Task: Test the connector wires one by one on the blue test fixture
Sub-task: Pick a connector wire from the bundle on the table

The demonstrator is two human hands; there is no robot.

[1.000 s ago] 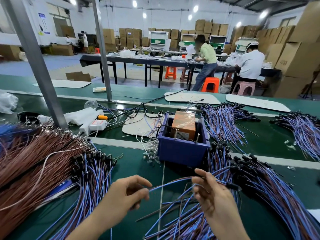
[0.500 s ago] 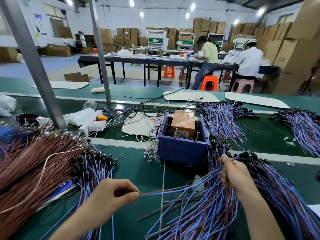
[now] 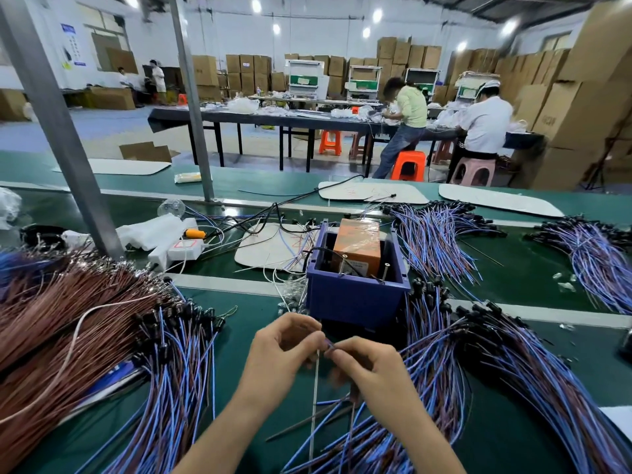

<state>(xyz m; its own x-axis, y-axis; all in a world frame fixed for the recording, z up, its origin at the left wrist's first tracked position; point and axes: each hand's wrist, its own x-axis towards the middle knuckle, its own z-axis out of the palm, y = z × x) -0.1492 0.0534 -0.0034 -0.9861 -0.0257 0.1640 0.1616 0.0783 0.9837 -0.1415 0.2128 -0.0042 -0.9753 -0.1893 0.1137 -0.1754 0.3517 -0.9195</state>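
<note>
Both hands, left [image 3: 281, 356] and right [image 3: 371, 369], meet fingertip to fingertip, pinching one connector wire [image 3: 314, 405]. They are held near the blue test fixture [image 3: 355, 299].

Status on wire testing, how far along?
Done: cannot tell; the blue-and-brown wire pile at left may be the tested ones. In hand: left hand and right hand pinch one thin connector wire just in front of the blue plastic box fixture, not yet on it. Left: the big wire heap at right looks like plenty remaining.
</note>
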